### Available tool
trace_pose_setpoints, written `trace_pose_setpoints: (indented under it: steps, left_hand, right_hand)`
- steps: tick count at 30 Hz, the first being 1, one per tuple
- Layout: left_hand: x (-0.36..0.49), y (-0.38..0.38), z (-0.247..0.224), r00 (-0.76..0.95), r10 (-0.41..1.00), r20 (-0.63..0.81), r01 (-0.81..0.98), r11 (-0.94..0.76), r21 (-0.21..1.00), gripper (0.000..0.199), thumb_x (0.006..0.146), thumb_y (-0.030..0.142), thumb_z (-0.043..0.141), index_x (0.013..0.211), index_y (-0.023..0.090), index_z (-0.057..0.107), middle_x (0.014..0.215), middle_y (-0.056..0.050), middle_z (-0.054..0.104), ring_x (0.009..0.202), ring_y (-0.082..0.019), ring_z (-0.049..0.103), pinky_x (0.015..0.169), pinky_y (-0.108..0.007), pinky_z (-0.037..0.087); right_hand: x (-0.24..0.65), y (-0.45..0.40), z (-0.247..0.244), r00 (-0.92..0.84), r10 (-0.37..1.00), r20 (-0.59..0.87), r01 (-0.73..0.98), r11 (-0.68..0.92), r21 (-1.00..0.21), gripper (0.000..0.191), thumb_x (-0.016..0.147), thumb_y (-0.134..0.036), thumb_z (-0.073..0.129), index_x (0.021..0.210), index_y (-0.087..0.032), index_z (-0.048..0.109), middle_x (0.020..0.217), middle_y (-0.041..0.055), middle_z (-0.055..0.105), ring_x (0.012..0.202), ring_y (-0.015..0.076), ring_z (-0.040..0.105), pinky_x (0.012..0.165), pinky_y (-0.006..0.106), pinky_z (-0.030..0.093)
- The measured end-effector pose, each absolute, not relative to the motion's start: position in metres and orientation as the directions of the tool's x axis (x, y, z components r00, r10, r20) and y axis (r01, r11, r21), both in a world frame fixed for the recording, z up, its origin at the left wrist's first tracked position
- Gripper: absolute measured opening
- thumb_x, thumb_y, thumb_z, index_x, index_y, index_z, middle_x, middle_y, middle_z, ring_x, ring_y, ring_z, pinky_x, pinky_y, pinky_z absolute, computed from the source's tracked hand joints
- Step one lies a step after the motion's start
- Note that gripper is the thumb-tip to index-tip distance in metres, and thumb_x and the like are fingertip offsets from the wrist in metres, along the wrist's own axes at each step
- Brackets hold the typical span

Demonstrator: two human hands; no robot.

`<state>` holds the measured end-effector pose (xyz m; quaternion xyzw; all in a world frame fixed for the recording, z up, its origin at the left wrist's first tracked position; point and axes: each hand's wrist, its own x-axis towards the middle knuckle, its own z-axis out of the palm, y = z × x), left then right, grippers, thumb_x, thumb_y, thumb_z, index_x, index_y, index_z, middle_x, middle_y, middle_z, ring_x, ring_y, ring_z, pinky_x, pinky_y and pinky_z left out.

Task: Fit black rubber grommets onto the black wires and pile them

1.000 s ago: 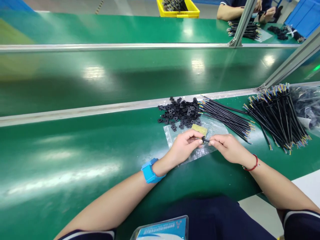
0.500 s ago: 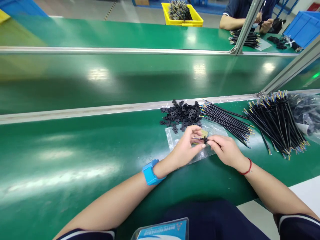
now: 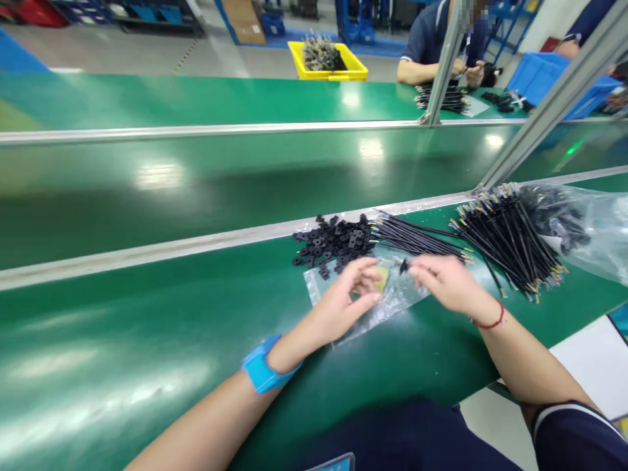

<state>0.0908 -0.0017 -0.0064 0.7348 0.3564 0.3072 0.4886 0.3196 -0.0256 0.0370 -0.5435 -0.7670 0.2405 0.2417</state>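
Over a clear plastic bag [image 3: 392,311] on the green bench, my left hand [image 3: 349,294] has its fingers curled but apart, with nothing visible in them. A yellowish label [image 3: 381,279] shows beside its fingertips. My right hand [image 3: 441,280] is pinched on a small black part [image 3: 404,266] at its fingertips, blurred by motion. A pile of small black clips [image 3: 336,242] lies beyond my left hand. Black cables with coloured wire ends [image 3: 417,237] lie beyond my right hand.
A larger cable bundle [image 3: 507,239] and a clear bag of dark parts [image 3: 564,216] lie at the right. Metal rails and a slanted post [image 3: 544,101] border the bench. Across it, a person [image 3: 426,49] sits near a yellow bin [image 3: 356,70] and a blue bin [image 3: 540,75].
My hands have moved apart. The black part has left my left hand and stays with my right. The view has shifted, showing more of the far side.
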Motion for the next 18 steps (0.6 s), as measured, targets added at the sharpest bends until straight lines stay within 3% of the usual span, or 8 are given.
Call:
trace_pose_setpoints:
  steps: [2, 4, 6, 8, 13, 18]
  left_hand:
    - [0.08, 0.01, -0.003, 0.528, 0.848, 0.056, 0.407, -0.311, 0.859, 0.038, 0.084, 0.036, 0.047, 0.117, 0.017, 0.048, 0.1, -0.008, 0.058, 0.083, -0.018, 0.059, 0.074, -0.032, 0.05]
    - [0.066, 0.023, 0.0, 0.518, 0.855, 0.042, 0.62, -0.408, 0.67, 0.034, 0.083, 0.038, 0.046, 0.108, 0.016, 0.055, 0.1, -0.009, 0.056, 0.083, -0.022, 0.058, 0.076, -0.037, 0.049]
    - [0.052, 0.034, -0.001, 0.531, 0.846, 0.034, 0.73, -0.478, 0.489, 0.035, 0.083, 0.037, 0.041, 0.104, 0.015, 0.058, 0.101, -0.012, 0.056, 0.088, -0.027, 0.058, 0.078, -0.041, 0.048]
    - [0.042, 0.04, -0.005, 0.561, 0.828, 0.007, 0.764, -0.521, 0.38, 0.036, 0.084, 0.035, 0.038, 0.104, 0.014, 0.059, 0.102, -0.014, 0.056, 0.091, -0.029, 0.058, 0.078, -0.043, 0.048]
    - [0.034, 0.04, -0.023, 0.61, 0.792, -0.016, 0.755, -0.575, 0.314, 0.035, 0.083, 0.034, 0.037, 0.104, 0.016, 0.06, 0.1, -0.013, 0.058, 0.084, -0.028, 0.06, 0.073, -0.039, 0.05]
    - [0.035, 0.039, -0.035, 0.611, 0.792, 0.007, 0.758, -0.587, 0.283, 0.03, 0.086, 0.03, 0.032, 0.087, 0.018, 0.06, 0.09, -0.011, 0.057, 0.074, -0.024, 0.06, 0.068, -0.036, 0.049]
  right_hand:
    - [0.357, -0.014, 0.052, -0.03, 0.943, 0.331, 0.885, 0.179, -0.43, 0.023, 0.09, -0.031, 0.045, 0.083, -0.02, 0.063, 0.078, 0.0036, 0.066, 0.072, 0.0163, 0.06, 0.068, 0.027, 0.042]
    - [0.403, -0.002, 0.063, 0.222, 0.818, 0.53, 0.957, -0.078, -0.279, 0.024, 0.089, -0.029, 0.043, 0.092, -0.018, 0.064, 0.091, 0.0091, 0.066, 0.086, 0.0219, 0.059, 0.078, 0.032, 0.042]
    - [0.446, 0.008, 0.065, 0.361, 0.728, 0.582, 0.932, -0.292, -0.213, 0.026, 0.087, -0.026, 0.043, 0.095, -0.015, 0.065, 0.097, 0.0138, 0.065, 0.092, 0.0257, 0.058, 0.082, 0.036, 0.041]
    - [0.478, 0.016, 0.059, 0.434, 0.7, 0.568, 0.895, -0.407, -0.183, 0.028, 0.086, -0.024, 0.042, 0.095, -0.013, 0.066, 0.097, 0.0162, 0.064, 0.092, 0.0273, 0.057, 0.082, 0.038, 0.041]
    - [0.505, 0.026, 0.033, 0.42, 0.76, 0.496, 0.903, -0.405, -0.144, 0.031, 0.084, -0.026, 0.042, 0.092, -0.012, 0.068, 0.092, 0.016, 0.065, 0.086, 0.0262, 0.056, 0.081, 0.038, 0.041]
    - [0.505, 0.024, 0.022, 0.438, 0.719, 0.54, 0.895, -0.403, -0.19, 0.032, 0.083, -0.028, 0.045, 0.099, -0.012, 0.068, 0.095, 0.0149, 0.065, 0.088, 0.0246, 0.055, 0.081, 0.037, 0.041]
